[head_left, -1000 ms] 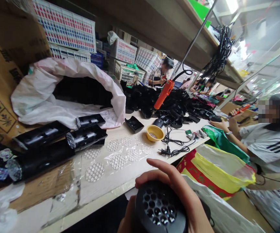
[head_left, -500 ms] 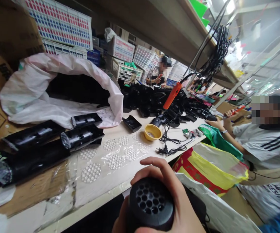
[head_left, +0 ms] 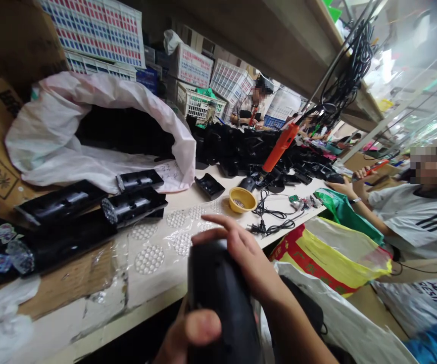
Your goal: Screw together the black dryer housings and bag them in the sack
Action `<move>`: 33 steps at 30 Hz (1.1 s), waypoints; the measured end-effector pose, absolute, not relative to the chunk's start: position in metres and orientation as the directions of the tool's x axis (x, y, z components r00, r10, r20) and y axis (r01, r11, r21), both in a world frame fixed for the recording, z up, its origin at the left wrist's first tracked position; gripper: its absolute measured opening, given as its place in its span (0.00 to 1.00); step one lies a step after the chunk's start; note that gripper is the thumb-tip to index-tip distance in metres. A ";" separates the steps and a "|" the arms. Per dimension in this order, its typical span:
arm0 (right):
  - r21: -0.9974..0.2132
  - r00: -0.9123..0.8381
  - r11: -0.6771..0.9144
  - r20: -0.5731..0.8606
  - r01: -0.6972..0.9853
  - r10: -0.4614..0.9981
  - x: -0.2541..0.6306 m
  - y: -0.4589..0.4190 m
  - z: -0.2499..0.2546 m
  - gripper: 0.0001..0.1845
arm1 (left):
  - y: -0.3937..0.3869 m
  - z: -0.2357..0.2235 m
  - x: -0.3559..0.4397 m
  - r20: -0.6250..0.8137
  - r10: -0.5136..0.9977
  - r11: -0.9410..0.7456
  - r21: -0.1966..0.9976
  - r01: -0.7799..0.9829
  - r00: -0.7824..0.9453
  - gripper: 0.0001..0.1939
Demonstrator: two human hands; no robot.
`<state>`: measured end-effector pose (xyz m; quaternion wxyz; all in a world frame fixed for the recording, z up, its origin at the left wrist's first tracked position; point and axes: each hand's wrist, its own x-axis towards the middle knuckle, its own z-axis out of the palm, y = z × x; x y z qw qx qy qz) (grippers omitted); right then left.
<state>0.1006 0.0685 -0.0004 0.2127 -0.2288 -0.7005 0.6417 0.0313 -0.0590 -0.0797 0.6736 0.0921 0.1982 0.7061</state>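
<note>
Low in front of me is a black cylindrical plastic housing [head_left: 220, 298], its side facing me and its upper end tilted away. My left hand [head_left: 188, 331] grips it from the lower left, thumb pressed on the near side. Across its upper right curves my right hand [head_left: 246, 258], fingers over the far top edge. The holed end cap is turned out of sight. Beyond the hands, clear honeycomb discs [head_left: 149, 259] lie on the worktable under plastic film. Black half-shells with honeycomb ends [head_left: 133, 206] rest to the left.
A yellow bowl [head_left: 242, 200] of small metal parts stands near a black power cord [head_left: 265, 227]. An orange electric screwdriver [head_left: 281, 146] hangs over piled black parts. A white sack [head_left: 100, 169] opens at the back left. A person [head_left: 403, 212] works at the right, beside a yellow-red bag [head_left: 332, 258].
The housing has turned so its holed end no longer faces me and its long side shows. My left thumb has come up onto its side. The view has shifted slightly.
</note>
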 end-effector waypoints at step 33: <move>-0.824 -0.683 0.538 0.289 0.179 0.671 0.138 0.032 -0.026 0.09 | -0.052 -0.040 0.001 -0.272 0.868 -0.318 0.338 -0.886 -0.415 0.25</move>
